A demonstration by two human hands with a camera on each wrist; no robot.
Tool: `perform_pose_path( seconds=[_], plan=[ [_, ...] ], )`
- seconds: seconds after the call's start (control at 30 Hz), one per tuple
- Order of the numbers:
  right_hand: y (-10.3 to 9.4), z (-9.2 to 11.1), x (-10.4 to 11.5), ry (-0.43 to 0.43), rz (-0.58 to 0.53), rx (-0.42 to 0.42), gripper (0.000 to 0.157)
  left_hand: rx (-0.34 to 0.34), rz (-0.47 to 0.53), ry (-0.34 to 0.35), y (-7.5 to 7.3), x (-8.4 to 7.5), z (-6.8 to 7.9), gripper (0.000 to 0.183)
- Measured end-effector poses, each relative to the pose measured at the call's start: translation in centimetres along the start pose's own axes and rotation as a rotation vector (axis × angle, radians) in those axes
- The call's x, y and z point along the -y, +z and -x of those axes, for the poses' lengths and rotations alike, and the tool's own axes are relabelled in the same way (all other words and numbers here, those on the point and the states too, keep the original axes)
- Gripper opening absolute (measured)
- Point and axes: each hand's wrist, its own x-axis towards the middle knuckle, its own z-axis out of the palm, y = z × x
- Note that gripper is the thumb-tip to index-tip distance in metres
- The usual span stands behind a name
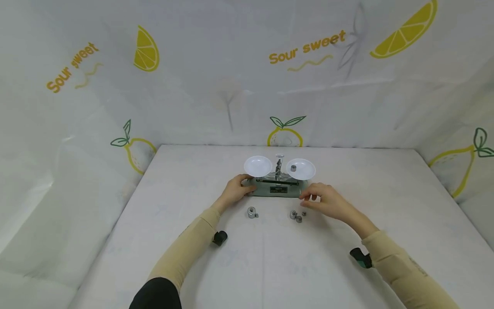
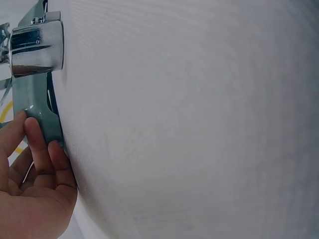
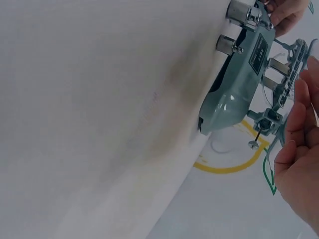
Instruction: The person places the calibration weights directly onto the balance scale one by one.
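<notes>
A green-based balance scale (image 1: 278, 190) stands in the middle of the table. Its left white pan (image 1: 257, 166) is bare, while a small metal weight (image 1: 293, 168) sits on the right pan (image 1: 306, 174). My left hand (image 1: 236, 189) grips the left end of the base, fingertips curled on the green metal in the left wrist view. My right hand (image 1: 325, 199) hovers by the right end, fingers loosely bent and nothing seen between them. In the right wrist view its fingers (image 3: 297, 122) overlap the scale's beam (image 3: 293, 74).
A large weight (image 1: 251, 212) with a tiny one (image 1: 257, 216) beside it stands in front of the scale's left half. Several smaller weights, including one upright weight (image 1: 293, 214), cluster near my right hand. A lemon-printed white sheet (image 1: 208, 86) hangs behind the table.
</notes>
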Motion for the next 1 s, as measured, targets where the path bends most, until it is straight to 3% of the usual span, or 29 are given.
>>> perform_pose_path(
  seconds=[0.2, 0.57, 1.0],
  plan=[
    [0.7, 0.0, -0.1, 0.018, -0.041, 0.131, 0.015, -0.006, -0.014, 0.004, -0.1, 0.2, -0.2, 0.048],
    [1.7, -0.1, -0.6, 0.045, 0.0, 0.25, 0.008, 0.004, -0.012, 0.015, -0.1, 0.4, -0.3, 0.048],
    [2.0, -0.1, -0.6, 0.001, 0.092, 0.274, 0.013, 0.0, -0.022, 0.003, -0.1, 0.4, -0.3, 0.048]
  ],
)
